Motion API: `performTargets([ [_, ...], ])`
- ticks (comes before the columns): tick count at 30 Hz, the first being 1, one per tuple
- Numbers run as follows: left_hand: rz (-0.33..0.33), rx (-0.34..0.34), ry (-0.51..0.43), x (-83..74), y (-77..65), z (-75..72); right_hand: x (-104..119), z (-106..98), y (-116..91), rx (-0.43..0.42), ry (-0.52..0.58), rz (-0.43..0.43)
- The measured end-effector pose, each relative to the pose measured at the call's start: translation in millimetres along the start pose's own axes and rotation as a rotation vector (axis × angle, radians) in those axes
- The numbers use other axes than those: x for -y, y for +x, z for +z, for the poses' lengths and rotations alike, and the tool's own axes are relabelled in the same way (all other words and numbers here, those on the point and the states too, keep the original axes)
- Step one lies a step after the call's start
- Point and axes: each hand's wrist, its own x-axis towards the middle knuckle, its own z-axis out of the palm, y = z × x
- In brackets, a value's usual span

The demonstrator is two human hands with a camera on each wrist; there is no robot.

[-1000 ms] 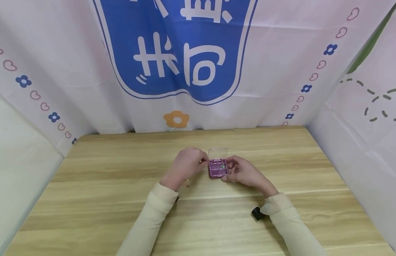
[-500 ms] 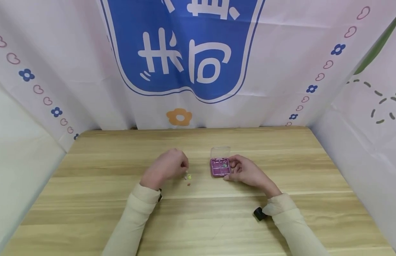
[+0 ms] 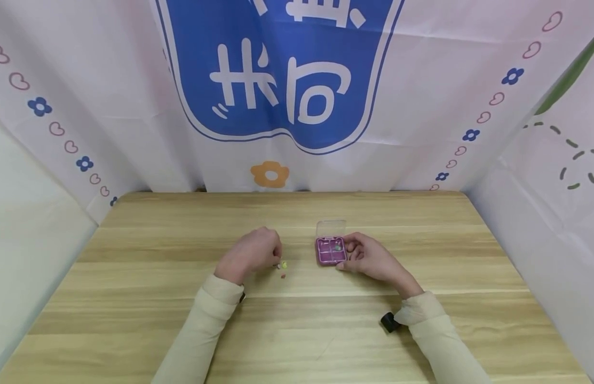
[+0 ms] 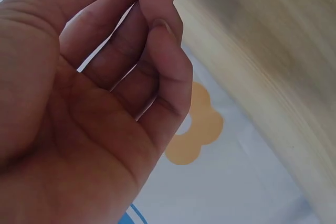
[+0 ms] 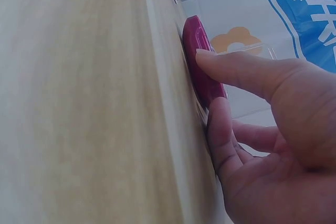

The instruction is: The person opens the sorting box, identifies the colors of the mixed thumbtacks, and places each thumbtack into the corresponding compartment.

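Observation:
In the head view a small purple pill box (image 3: 331, 252) lies on the table with its clear lid (image 3: 331, 228) raised; a green piece (image 3: 338, 248) sits in its back right compartment. My right hand (image 3: 372, 259) grips the box's right side, and the right wrist view shows the thumb (image 5: 231, 69) pressed on its purple edge. To the left, my left hand (image 3: 254, 253) has its curled fingertips down at a tiny pale piece (image 3: 278, 265). Right beside them are a yellow piece (image 3: 284, 264) and a reddish-brown one (image 3: 283, 276). In the left wrist view the fingertips meet at the top edge, partly cut off.
The wood-grain table (image 3: 297, 330) ends at a white printed curtain (image 3: 172, 160) at the back, and pale walls of cloth flank both sides. A black wrist device (image 3: 389, 322) sticks out by the right sleeve.
My left hand has moved from the pill box leftward to the small pieces, then lowered its fingertips onto them. My right hand has kept its grip on the box. The head view shifted slightly.

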Motion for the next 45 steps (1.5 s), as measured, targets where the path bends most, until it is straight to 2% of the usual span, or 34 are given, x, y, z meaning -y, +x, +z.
performTargets([
  [2, -0.001, -0.002, -0.003, 0.5, -0.2, 0.8, 0, 0, -1, 0.001, 0.005, -0.004],
  [9, 0.007, -0.024, 0.012, 2.2, -1.5, 1.2, 39, -5, -16, 0.022, 0.026, -0.015],
  [17, -0.01, -0.024, -0.002, 2.1, -3.4, -3.8, 42, -4, -17, 0.026, 0.02, -0.024],
  [26, 0.053, -0.187, -0.05, 2.9, -1.2, -12.1, 43, -5, -17, 0.021, 0.031, -0.014],
  [31, 0.123, -0.244, -0.071, 2.2, 2.4, -11.6, 43, -4, -18, 0.022, 0.029, -0.01],
  [35, 0.147, -0.277, -0.07, 1.2, 3.7, -11.2, 45, -4, -19, 0.019, 0.022, -0.016],
  [41, 0.144, -0.291, -0.08, -1.4, 3.4, -10.4, 41, -3, -17, 0.02, 0.029, -0.021],
  [45, 0.143, -0.265, -0.092, -7.9, 9.2, -6.9, 24, -3, -11, 0.011, 0.026, -0.023],
])
